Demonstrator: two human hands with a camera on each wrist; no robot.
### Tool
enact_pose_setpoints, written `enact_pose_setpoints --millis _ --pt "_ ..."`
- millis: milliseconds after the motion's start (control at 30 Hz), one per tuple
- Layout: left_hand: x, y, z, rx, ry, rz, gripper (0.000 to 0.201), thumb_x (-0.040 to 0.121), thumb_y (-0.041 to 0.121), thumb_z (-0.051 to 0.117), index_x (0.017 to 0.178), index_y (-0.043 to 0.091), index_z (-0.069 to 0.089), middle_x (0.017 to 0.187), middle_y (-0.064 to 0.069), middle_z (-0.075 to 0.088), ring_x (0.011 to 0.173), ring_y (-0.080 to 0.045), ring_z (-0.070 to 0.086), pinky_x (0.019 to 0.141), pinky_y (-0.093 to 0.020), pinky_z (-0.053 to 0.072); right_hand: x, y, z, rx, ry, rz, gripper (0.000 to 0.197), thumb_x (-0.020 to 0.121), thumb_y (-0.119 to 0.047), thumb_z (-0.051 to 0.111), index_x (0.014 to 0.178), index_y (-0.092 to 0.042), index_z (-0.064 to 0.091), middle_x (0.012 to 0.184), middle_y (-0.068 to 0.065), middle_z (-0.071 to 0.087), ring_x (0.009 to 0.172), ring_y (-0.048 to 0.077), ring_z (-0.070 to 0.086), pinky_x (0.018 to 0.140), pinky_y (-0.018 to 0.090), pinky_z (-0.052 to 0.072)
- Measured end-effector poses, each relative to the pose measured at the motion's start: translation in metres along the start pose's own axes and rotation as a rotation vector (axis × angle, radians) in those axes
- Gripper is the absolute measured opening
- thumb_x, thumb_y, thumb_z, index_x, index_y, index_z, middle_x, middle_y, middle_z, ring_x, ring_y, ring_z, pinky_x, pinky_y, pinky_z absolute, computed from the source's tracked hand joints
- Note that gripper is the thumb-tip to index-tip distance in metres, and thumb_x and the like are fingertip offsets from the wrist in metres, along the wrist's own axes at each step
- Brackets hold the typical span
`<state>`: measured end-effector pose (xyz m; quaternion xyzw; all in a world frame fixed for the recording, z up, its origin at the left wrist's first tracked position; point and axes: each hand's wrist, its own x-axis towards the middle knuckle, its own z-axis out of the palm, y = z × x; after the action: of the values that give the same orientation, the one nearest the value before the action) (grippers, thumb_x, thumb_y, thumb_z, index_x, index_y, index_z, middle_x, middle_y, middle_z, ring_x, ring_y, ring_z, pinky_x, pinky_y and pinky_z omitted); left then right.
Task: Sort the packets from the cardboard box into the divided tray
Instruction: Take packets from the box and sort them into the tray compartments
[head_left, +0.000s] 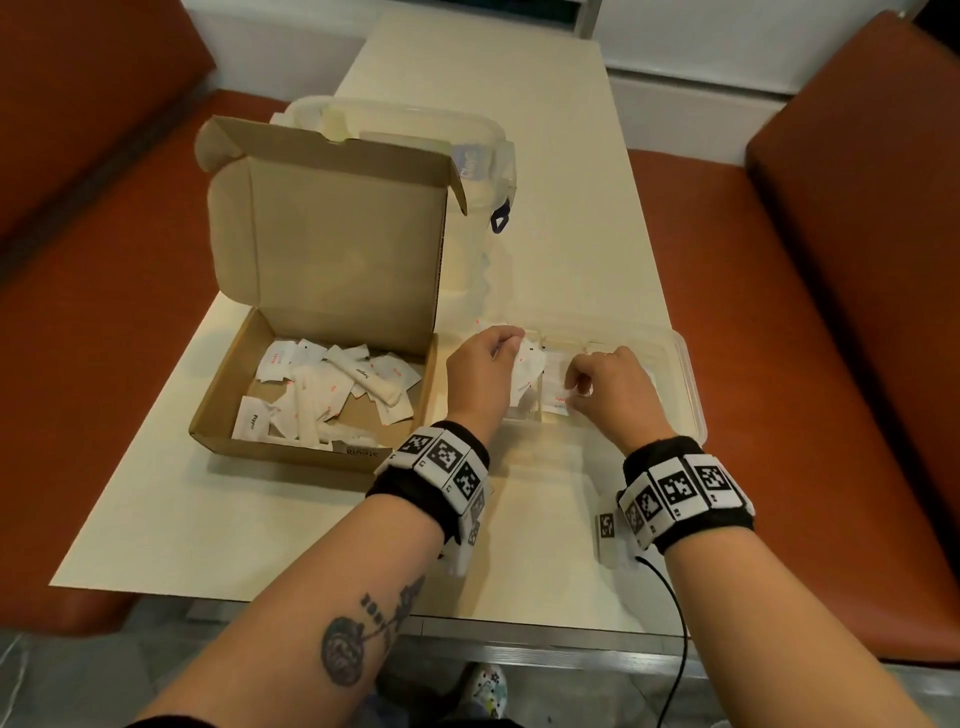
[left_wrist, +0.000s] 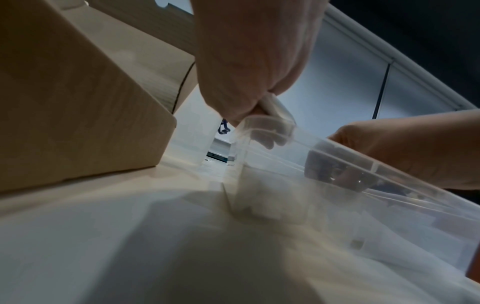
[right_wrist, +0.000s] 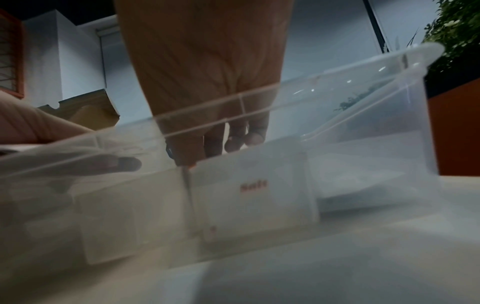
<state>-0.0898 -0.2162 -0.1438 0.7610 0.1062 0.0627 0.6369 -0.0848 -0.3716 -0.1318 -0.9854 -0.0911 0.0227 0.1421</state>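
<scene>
The left hand (head_left: 480, 364) pinches several white packets (head_left: 527, 371) over the divided tray (head_left: 688, 364), the right hand (head_left: 608, 384) curled beside, its hold unclear; light, limp paper best pinched at edges.

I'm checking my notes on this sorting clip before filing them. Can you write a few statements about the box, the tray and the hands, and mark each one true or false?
1. The cardboard box stands open with packets inside. True.
2. Both hands are over the cardboard box. False: the left hand and the right hand are both over the clear divided tray.
3. The tray sits to the right of the box on the table. True.
4. A packet marked Salt lies in the tray. True.
5. The tray is opaque black. False: it is clear plastic, and the fingers show through its wall.
</scene>
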Motion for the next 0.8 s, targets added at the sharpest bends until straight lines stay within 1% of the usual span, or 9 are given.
enact_pose_setpoints --millis 67,167,267,400,600,667,700,733,800 --pt "0.0 0.0 0.0 0.019 0.003 0.011 0.019 0.096 0.015 0.054 0.107 0.013 0.07 0.105 -0.001 0.069 0.098 -0.011 0.06 0.088 -0.02 0.046 0.0 0.0 0.001 -0.007 0.005 0.005 0.01 0.082 -0.007 0.065 0.087 -0.015 0.064 0.082 -0.002 0.063 0.084 0.016 0.04 0.066 0.024 0.029" --pt "0.0 -0.001 0.001 0.013 0.004 0.017 0.019 0.095 0.014 0.055 0.105 0.012 0.07 0.104 -0.002 0.07 0.098 -0.012 0.061 0.088 -0.022 0.047 0.0 -0.001 0.002 0.02 0.033 0.021 0.01 0.08 -0.004 0.062 0.085 -0.012 0.061 0.078 0.0 0.063 0.084 0.021 0.047 0.066 0.027 0.035" --pt "0.0 -0.001 0.001 0.022 0.002 0.014 0.018 0.095 0.014 0.054 0.105 0.013 0.07 0.1 0.001 0.069 0.095 -0.01 0.06 0.084 -0.018 0.045 0.001 -0.002 0.003 0.027 0.04 0.038 0.009 0.08 -0.003 0.061 0.084 -0.011 0.06 0.077 0.002 0.063 0.084 0.022 0.048 0.067 0.03 0.039" --pt "0.0 0.0 0.0 0.023 0.0 0.004 0.018 0.095 0.015 0.055 0.105 0.014 0.07 0.095 0.008 0.065 0.093 -0.007 0.059 0.082 -0.015 0.043 0.003 -0.001 0.004 0.034 0.045 0.056 0.006 0.081 -0.005 0.062 0.084 -0.01 0.059 0.079 0.006 0.063 0.082 0.022 0.046 0.065 0.029 0.037" --pt "-0.002 0.003 0.0 0.029 -0.008 -0.004 0.018 0.095 0.014 0.055 0.104 0.014 0.07 0.099 0.003 0.068 0.096 -0.01 0.06 0.084 -0.018 0.045 0.006 0.0 0.006 0.043 0.022 0.067 0.012 0.079 -0.008 0.065 0.08 -0.014 0.055 0.081 0.007 0.063 0.079 0.021 0.049 0.062 0.028 0.036" --pt "-0.003 0.006 -0.001 0.029 -0.012 -0.005 0.018 0.095 0.013 0.055 0.104 0.012 0.07 0.1 0.002 0.068 0.099 -0.013 0.061 0.086 -0.019 0.046 0.006 0.002 0.006 0.12 0.03 0.066 0.013 0.079 -0.01 0.068 0.081 -0.014 0.056 0.079 0.004 0.063 0.075 0.019 0.052 0.057 0.025 0.036" --pt "-0.004 0.007 -0.003 0.025 -0.016 -0.007 0.018 0.095 0.013 0.054 0.105 0.012 0.069 0.1 0.002 0.067 0.1 -0.014 0.061 0.085 -0.018 0.046 0.006 0.003 0.004 0.213 0.065 0.085 0.012 0.08 -0.012 0.069 0.083 -0.015 0.058 0.078 0.001 0.062 0.072 0.016 0.052 0.056 0.022 0.036" --pt "-0.004 0.009 -0.004 0.026 -0.024 -0.009 0.018 0.096 0.014 0.054 0.106 0.013 0.068 0.1 0.002 0.066 0.1 -0.014 0.061 0.082 -0.014 0.045 0.006 0.006 0.001 0.324 0.127 0.123 0.009 0.082 -0.014 0.068 0.085 -0.015 0.06 0.076 -0.003 0.06 0.069 0.013 0.052 0.056 0.019 0.036" --pt "-0.005 0.011 -0.008 0.067 -0.034 -0.003 0.02 0.097 0.019 0.052 0.112 0.019 0.065 0.099 0.006 0.061 0.095 -0.01 0.056 0.067 0.0 0.039 0.007 0.012 -0.008 0.493 0.299 0.213 0.004 0.086 -0.017 0.065 0.086 -0.018 0.062 0.074 -0.011 0.058 0.067 0.005 0.051 0.06 0.017 0.04"
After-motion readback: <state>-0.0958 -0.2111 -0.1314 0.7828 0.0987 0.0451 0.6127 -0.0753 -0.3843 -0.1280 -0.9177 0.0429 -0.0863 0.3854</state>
